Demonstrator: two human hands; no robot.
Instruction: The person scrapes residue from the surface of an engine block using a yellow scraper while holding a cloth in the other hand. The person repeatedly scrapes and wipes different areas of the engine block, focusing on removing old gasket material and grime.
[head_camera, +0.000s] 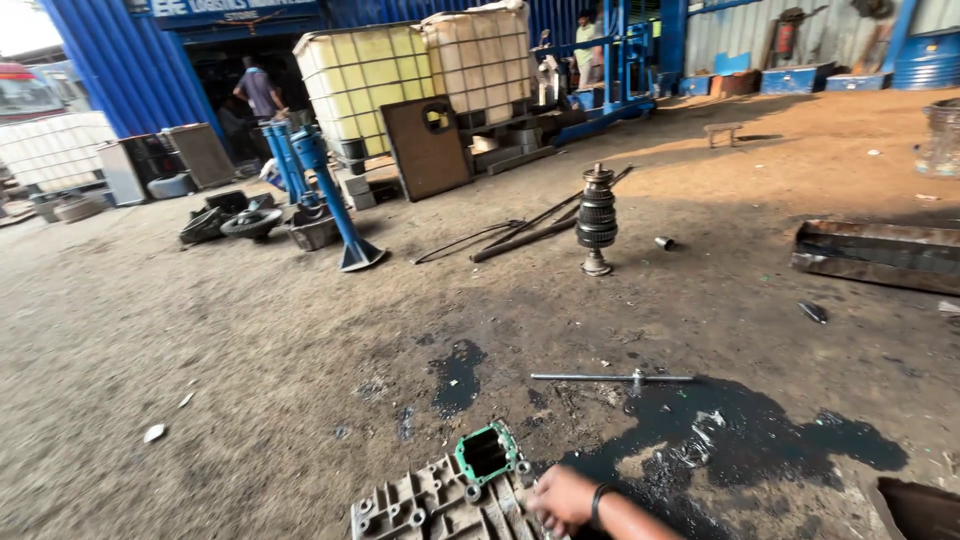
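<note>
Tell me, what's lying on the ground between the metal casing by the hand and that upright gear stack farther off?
In the head view, between the grey casing and the upright gear shaft lie dark oil stains and a long metal T-bar tool on the dirt.

Two caged tanks (420, 75), one gear shaft (597, 218), one hand (562, 499).
</note>
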